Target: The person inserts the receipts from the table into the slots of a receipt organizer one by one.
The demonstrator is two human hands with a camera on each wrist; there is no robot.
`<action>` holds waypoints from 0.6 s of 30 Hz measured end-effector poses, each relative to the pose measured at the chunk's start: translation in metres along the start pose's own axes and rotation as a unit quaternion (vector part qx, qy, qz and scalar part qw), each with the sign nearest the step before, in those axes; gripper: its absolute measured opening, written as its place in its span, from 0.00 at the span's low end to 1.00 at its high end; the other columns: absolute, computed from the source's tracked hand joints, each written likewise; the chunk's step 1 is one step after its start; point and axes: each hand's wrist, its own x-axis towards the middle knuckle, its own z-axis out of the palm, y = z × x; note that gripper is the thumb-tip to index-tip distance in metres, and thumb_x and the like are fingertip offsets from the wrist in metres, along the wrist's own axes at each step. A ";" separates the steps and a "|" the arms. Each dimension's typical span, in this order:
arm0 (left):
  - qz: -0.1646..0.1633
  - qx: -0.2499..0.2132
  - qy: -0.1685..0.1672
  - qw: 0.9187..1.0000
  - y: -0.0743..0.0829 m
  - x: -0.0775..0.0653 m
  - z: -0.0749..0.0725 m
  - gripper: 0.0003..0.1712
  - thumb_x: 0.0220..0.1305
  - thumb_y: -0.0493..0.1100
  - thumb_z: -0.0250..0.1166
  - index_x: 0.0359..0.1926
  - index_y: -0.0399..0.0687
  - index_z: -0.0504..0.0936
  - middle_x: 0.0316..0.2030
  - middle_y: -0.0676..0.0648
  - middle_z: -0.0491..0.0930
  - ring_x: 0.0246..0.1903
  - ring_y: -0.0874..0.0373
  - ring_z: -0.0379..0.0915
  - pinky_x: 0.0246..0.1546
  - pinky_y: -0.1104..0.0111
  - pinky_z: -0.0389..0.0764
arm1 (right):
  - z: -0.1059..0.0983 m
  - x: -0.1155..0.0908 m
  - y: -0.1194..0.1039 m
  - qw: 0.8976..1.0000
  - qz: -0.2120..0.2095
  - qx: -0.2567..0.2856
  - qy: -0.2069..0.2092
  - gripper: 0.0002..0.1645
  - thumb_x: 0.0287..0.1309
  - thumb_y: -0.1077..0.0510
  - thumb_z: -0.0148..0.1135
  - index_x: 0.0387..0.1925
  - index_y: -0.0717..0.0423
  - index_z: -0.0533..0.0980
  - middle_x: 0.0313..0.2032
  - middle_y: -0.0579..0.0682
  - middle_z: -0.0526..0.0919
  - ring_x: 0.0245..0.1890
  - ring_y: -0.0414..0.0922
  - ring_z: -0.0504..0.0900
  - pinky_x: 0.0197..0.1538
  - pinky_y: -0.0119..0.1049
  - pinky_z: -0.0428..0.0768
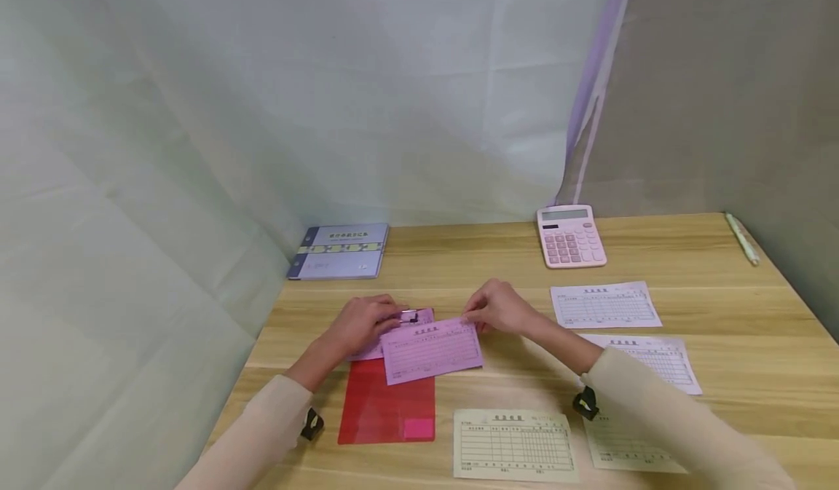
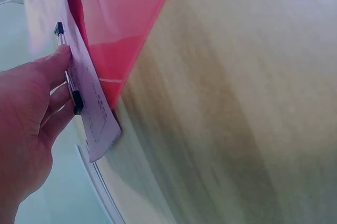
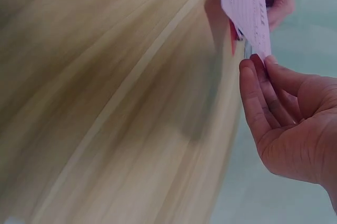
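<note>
A pink slip is held at its far right corner, pinched between the thumb and fingers of the right hand, slanting across a red clipboard. At the clipboard's far end, the left hand pinches the clip, with another pink slip beneath it. Near and right lie yellow slips; farther right, white slips. On the worktop's far side are a notebook at left, a pink calculator and, far right, a pen.
</note>
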 end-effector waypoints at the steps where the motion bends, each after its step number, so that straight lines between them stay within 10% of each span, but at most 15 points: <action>1: -0.003 -0.002 -0.002 1.000 0.000 0.000 0.000 0.22 0.71 0.50 0.73 0.64 0.59 0.87 0.48 0.57 0.86 0.47 0.60 0.83 0.54 0.60 0.81 | 0.005 0.004 -0.002 1.000 0.002 -0.003 -0.001 0.03 0.62 0.66 0.76 0.32 0.62 0.90 0.26 0.50 0.89 0.21 0.46 0.85 0.27 0.39 0.85; 18: 0.024 -0.024 -0.002 0.999 -0.001 0.008 -0.006 0.16 0.73 0.46 0.72 0.59 0.54 0.90 0.42 0.55 0.87 0.43 0.57 0.85 0.50 0.57 0.84 | 0.050 0.050 -0.022 0.998 -0.012 -0.070 0.001 0.06 0.62 0.63 0.77 0.28 0.59 0.90 0.18 0.54 0.85 0.15 0.41 0.78 0.21 0.26 0.70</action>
